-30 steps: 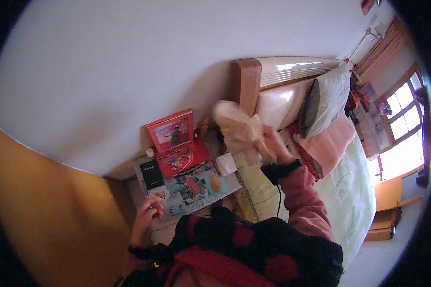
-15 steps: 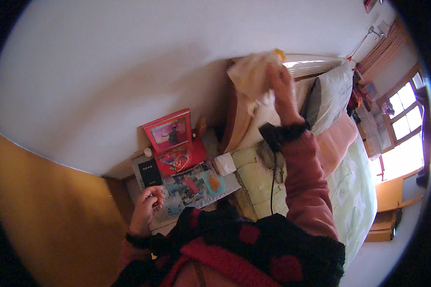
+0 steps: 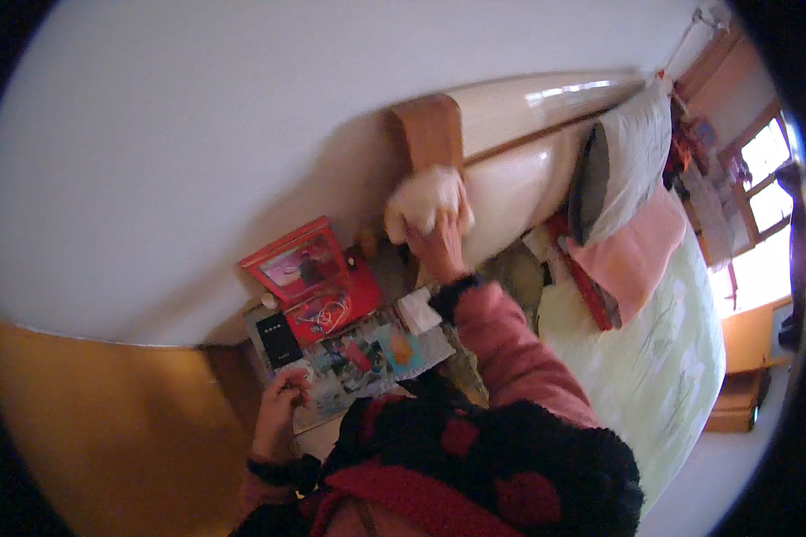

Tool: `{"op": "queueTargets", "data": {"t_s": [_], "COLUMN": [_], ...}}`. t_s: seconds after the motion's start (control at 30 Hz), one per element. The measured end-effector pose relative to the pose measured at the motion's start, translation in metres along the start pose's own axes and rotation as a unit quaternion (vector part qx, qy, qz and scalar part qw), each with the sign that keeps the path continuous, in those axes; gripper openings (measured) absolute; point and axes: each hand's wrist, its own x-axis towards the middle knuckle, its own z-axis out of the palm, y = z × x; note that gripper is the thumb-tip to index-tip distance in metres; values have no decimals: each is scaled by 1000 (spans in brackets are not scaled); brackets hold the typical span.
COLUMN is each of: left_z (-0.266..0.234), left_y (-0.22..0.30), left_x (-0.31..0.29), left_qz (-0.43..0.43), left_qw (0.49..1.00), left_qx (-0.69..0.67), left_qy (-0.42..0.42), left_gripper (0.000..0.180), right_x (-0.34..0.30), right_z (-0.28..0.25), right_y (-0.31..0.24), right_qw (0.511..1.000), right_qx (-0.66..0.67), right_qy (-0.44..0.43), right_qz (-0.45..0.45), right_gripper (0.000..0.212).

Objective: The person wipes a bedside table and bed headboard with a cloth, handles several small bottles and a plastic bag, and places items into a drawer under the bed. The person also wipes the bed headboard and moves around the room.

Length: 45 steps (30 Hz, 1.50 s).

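My right hand [image 3: 441, 234] is closed round a bunched cream cloth [image 3: 428, 199]. The cloth is pressed against the lower part of the brown wooden end post [image 3: 427, 130] of the headboard [image 3: 546, 98]. Down at the left, my left hand [image 3: 282, 404] hovers by the near left edge of the nightstand [image 3: 331, 413]. Its fingers are loosely bent and apart, and I see nothing held in them. A red box with its lid raised [image 3: 331, 309], with tangled pale cords in it, sits on the nightstand beside a black booklet [image 3: 280, 338].
A white tissue stack [image 3: 417, 311] lies at the nightstand's right edge. On the bed [image 3: 618, 367] are a grey-white pillow [image 3: 631, 166] and a folded pink blanket [image 3: 636, 255]. The white wall [image 3: 197, 134] rises behind. At far right is a bright window [image 3: 766, 251].
My right hand and the cloth have moved left and down, from the headboard's upper part to its end post. The left hand has shifted slightly down. The view has shifted too.
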Motion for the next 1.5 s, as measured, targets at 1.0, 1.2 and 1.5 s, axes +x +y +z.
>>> {"op": "queueTargets", "data": {"t_s": [1.0,1.2,1.5], "left_z": [172,212,211], "left_y": [82,96,99], "left_x": [42,88,96], "left_qz": [-34,-59,-53], "left_qw": [991,977,983], "left_qx": [78,203,169], "left_qy": [107,43,43], "left_gripper": [29,29,31], "right_x": [251,148,129], "right_z": [-84,-61,-87], "right_y": [399,196,291], "right_qw": [888,991,965], "right_qx": [126,16,-12], "right_qy": [318,66,42], "right_qz": [307,115,259], "right_gripper": [64,85,45]}}
